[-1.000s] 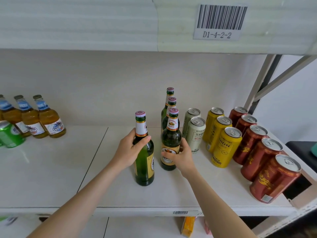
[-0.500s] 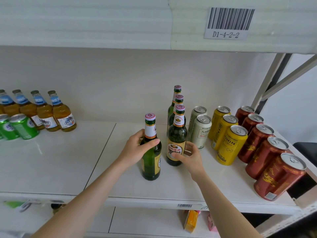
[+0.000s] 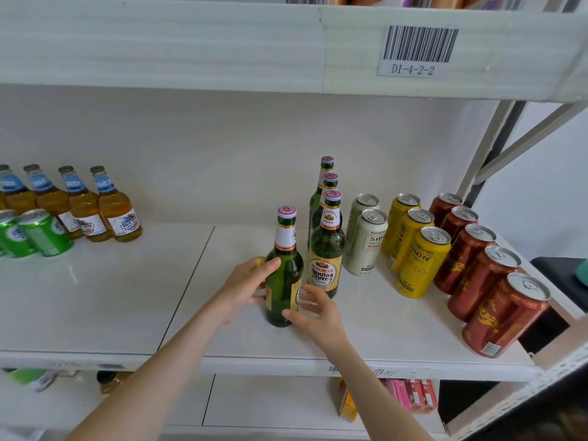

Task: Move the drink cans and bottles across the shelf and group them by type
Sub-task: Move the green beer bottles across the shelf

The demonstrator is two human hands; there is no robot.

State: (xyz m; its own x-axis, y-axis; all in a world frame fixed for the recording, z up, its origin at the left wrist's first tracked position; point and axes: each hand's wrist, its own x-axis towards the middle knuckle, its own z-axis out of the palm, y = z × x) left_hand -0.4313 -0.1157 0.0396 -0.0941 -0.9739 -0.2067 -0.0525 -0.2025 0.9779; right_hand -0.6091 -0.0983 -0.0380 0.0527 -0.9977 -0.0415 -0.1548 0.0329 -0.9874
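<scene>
I am gripping the loose green bottle (image 3: 284, 281) with my left hand (image 3: 248, 288), thumb lying across its front and fingers wrapping round behind it. The bottle is standing upright on the white shelf (image 3: 95, 297), a little below the centre of the frame. It is sitting just in front and to the left of a row of three matching green bottles (image 3: 327, 249) that is running back toward the wall.

My right hand (image 3: 315, 310) is sitting at the bottle's lower right side with its fingers apart and relaxed. Its thumb and fingertips are touching the glass near the base without closing round it.

To the right of centre, two white cans (image 3: 366, 246), three yellow cans (image 3: 420, 265) and five red-brown cans (image 3: 477, 275) are standing in separate rows, the red-brown ones reaching toward the lower right. At the left edge, amber bottles with blue neck labels (image 3: 117, 211) are lining up behind green cans (image 3: 44, 233). A barcode label (image 3: 416, 49) reading D1-4-2-2 is hanging at the upper right.
</scene>
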